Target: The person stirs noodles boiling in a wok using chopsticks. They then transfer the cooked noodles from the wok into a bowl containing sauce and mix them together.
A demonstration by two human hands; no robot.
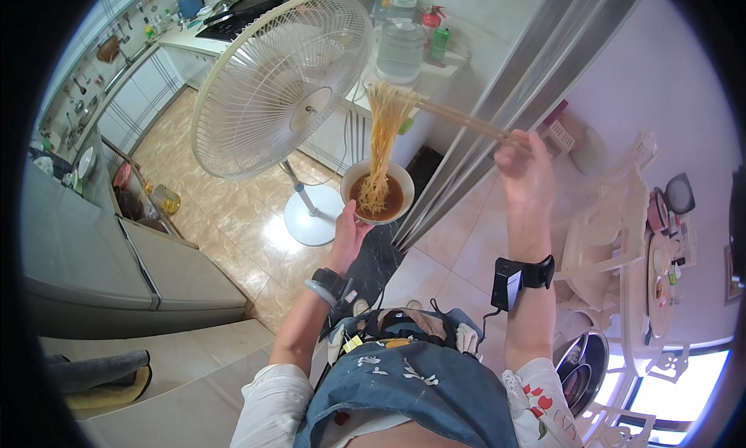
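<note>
My left hand [349, 235] holds a white bowl [407, 186] of brown broth [395, 198] by its near side, the thumb at the rim. In my right hand [527, 171] is a pair of wooden chopsticks [460, 117], reaching left over the bowl. A long bundle of noodles [382, 127] hangs from their tips, its lower end in the broth. Just left of the bowl stands a pedestal fan [280, 92] with a round white base [312, 215]. My right hand is slightly blurred.
A metal-framed sliding door [484, 110] stands right of the bowl. Behind it, a counter bears a large water bottle [401, 49] and a fire extinguisher [432, 19]. A refrigerator [192, 273] is at left. White chairs [632, 215] and a dining table [658, 285] stand at right.
</note>
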